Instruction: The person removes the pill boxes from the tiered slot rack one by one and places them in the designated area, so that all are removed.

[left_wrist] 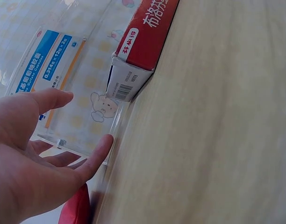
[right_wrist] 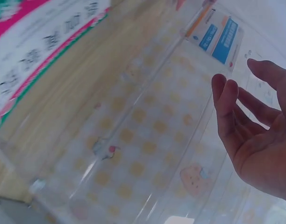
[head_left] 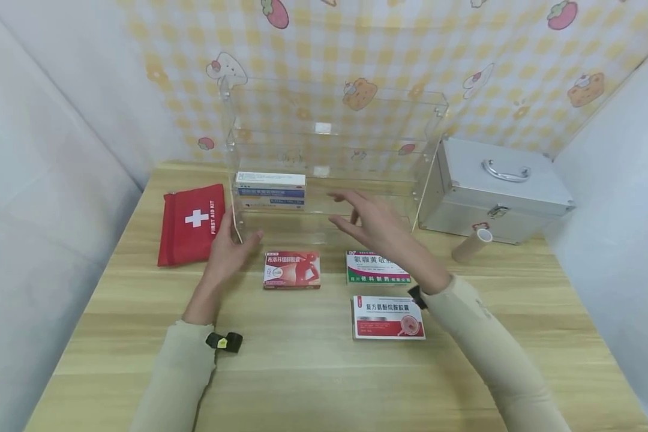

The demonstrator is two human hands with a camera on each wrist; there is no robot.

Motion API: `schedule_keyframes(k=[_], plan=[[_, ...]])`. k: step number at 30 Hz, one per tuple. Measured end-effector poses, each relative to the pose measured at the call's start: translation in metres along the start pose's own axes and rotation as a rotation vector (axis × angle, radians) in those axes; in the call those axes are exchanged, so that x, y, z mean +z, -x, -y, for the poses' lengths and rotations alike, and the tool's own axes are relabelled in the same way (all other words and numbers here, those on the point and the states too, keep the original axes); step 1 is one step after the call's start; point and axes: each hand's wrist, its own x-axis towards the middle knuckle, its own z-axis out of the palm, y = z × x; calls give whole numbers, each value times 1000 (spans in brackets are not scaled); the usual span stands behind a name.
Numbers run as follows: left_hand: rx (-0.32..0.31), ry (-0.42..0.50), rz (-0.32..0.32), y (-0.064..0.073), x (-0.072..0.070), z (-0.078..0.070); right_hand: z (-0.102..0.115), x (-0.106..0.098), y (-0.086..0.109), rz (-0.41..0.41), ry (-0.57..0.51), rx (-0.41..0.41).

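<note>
My left hand (head_left: 231, 249) is at the lower left corner of a clear acrylic shelf (head_left: 324, 237). Its fingers lie along the outside of the side panel, with the thumb held apart in front. In front of the shelf's right half hovers my right hand (head_left: 375, 222), fingers loosely bent and nothing in them. Several medicine boxes (head_left: 271, 193) lie stacked inside the shelf at the left. On the table before it are a red medicine box (head_left: 292, 270), a green-and-white medicine box (head_left: 375, 273) partly covered by my right arm, and a white-and-red medicine box (head_left: 389, 318).
A red first aid pouch (head_left: 191, 225) lies left of the shelf, beside my left hand. To the right stands a silver metal case (head_left: 497, 192) with a handle, and a beige cylinder (head_left: 471, 245) is before it. A checked cloth (head_left: 324, 42) hangs behind.
</note>
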Motion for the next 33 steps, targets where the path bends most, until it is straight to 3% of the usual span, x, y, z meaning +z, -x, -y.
schedule_keyframes(k=[5, 9, 16, 27, 33], plan=[[-8, 11, -9, 0, 0, 3, 13, 9, -32, -19, 12, -16], [-10, 23, -15, 2, 0, 3, 19, 12, -51, -79, 48, -44], [0, 32, -14, 3, 1, 1, 22, 22, -63, -92, 136, -43], [34, 20, -18, 1, 1, 4, 27, 29, -69, -76, -165, 132], [41, 15, -25, 1, 0, 6, 29, 27, -71, -81, -274, 159]])
